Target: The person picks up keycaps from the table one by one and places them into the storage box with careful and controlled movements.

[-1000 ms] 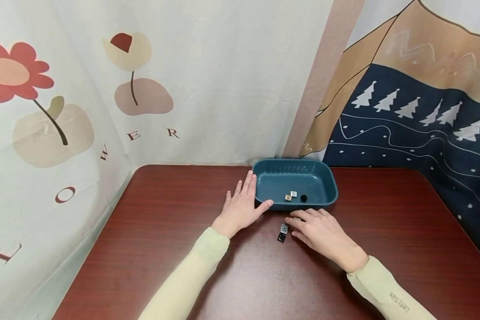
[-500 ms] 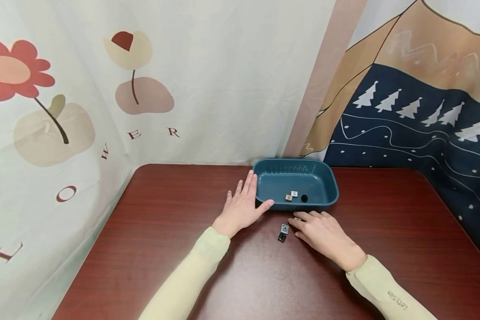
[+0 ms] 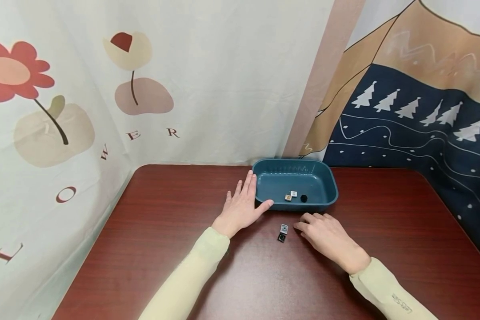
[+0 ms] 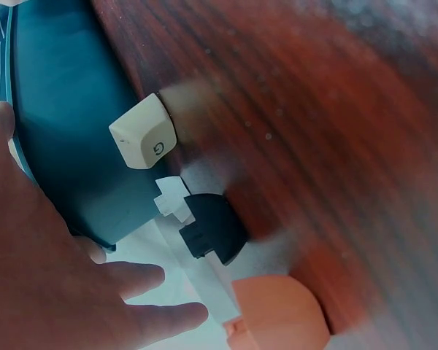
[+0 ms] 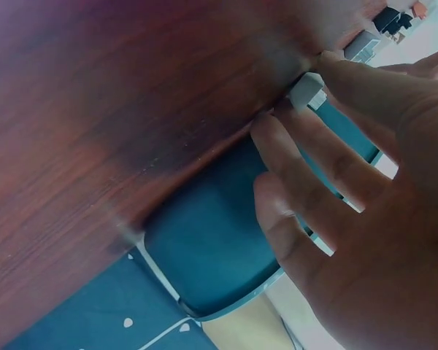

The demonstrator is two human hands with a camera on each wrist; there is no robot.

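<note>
My left hand lies with straight fingers along the left side of a teal tray, thumb out by its near corner. Just in front of the tray, my right hand has its fingers drawn in. It pinches a pale keycap between thumb and fingers; the hand hides this keycap in the head view. To its left lie a grey keycap and a black keycap. The left wrist view shows a cream keycap marked G beside the tray and an orange keycap.
Inside the tray are a tan keycap, a white keycap and a black piece. The dark red wooden table meets a printed curtain at the back.
The right hand has shifted slightly right and its thumb and fingers have drawn together. The pale keycap that showed at its fingertips is now hidden in the head view. The left hand stays put.
</note>
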